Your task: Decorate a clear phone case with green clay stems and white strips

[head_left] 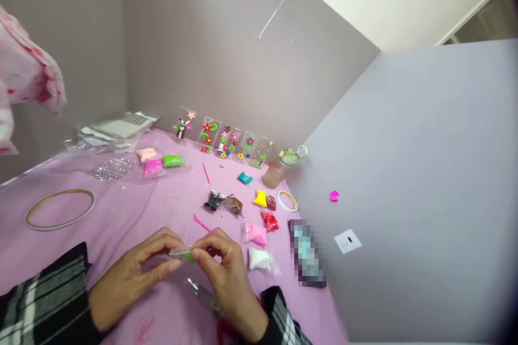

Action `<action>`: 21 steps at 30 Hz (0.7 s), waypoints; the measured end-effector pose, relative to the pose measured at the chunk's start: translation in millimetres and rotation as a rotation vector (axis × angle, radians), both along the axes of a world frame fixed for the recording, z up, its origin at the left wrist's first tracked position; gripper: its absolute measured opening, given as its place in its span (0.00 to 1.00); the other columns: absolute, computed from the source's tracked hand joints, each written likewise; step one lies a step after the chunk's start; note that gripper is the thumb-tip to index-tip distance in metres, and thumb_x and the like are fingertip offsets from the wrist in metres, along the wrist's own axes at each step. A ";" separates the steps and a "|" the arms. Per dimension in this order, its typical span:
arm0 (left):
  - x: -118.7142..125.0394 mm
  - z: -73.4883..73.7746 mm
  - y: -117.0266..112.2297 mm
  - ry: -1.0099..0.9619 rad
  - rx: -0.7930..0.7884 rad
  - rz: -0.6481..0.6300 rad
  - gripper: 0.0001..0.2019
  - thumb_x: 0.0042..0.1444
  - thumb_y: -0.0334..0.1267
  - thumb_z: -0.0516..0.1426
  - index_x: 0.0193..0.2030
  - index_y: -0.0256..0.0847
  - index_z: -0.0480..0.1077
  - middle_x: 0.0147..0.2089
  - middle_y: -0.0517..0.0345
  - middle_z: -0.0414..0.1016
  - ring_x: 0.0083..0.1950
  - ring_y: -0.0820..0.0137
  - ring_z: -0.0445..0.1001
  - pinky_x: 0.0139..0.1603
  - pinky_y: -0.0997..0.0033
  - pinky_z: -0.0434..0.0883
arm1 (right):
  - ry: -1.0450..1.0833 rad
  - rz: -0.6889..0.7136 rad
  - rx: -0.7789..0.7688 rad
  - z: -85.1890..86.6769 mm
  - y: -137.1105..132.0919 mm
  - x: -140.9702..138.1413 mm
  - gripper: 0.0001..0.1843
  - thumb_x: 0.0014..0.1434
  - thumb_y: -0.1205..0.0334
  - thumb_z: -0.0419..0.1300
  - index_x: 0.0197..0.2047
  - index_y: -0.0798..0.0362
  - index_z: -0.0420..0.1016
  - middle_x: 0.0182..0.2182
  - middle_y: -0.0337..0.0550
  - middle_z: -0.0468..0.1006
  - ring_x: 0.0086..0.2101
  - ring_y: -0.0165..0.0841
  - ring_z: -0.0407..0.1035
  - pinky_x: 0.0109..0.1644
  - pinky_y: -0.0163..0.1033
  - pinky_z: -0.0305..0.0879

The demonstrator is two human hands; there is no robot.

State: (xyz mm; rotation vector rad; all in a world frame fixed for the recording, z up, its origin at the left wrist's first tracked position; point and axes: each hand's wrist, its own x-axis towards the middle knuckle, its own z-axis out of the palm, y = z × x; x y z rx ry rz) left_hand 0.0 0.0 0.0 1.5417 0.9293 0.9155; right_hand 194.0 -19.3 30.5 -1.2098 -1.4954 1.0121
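Note:
Between my two hands is a small clear plastic packet [178, 253] with a bit of green clay at its right end. My left hand [140, 265] pinches the packet's left end between thumb and fingers. On the green end, the thumb and fingertips of my right hand [226, 272] are closed, partly covering it. Scissors [201, 294] lie beneath my right hand, blades pointing up and left, with red handles partly hidden by the wrist. Just beyond the hands rests a pink modelling tool [201, 222].
Packets of black [215, 200], brown [233, 205], pink [256, 234] and white clay [259, 259] lie ahead and right. Decorated clear phone cases [209, 132] lean against the wall. A bangle [60, 226] sits left, near clear gems [112, 168]. A pixelated dark device [307, 253] lies at the right edge.

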 end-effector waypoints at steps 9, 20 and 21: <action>-7.8 -9.7 -2.0 0.033 0.255 0.168 0.10 0.65 0.47 0.60 0.35 0.47 0.76 0.34 0.63 0.75 0.37 0.67 0.75 0.42 0.73 0.71 | -0.009 -0.175 0.008 -3.3 -6.1 -9.6 0.14 0.60 0.60 0.67 0.27 0.51 0.67 0.24 0.32 0.66 0.27 0.28 0.59 0.31 0.34 0.57; -3.0 -30.2 -2.8 0.089 0.463 0.094 0.06 0.65 0.47 0.62 0.41 0.51 0.78 0.45 0.56 0.80 0.54 0.60 0.76 0.56 0.70 0.71 | 0.155 0.010 -0.121 -10.5 -5.6 -17.8 0.11 0.63 0.57 0.65 0.30 0.52 0.74 0.25 0.35 0.71 0.27 0.29 0.64 0.30 0.34 0.60; -3.7 -28.8 -1.9 0.078 0.410 0.081 0.08 0.63 0.50 0.63 0.41 0.51 0.78 0.46 0.57 0.80 0.54 0.59 0.76 0.56 0.69 0.72 | 0.123 0.021 -0.099 -9.2 -6.4 -17.0 0.11 0.64 0.58 0.64 0.31 0.51 0.74 0.26 0.36 0.71 0.28 0.30 0.65 0.31 0.34 0.61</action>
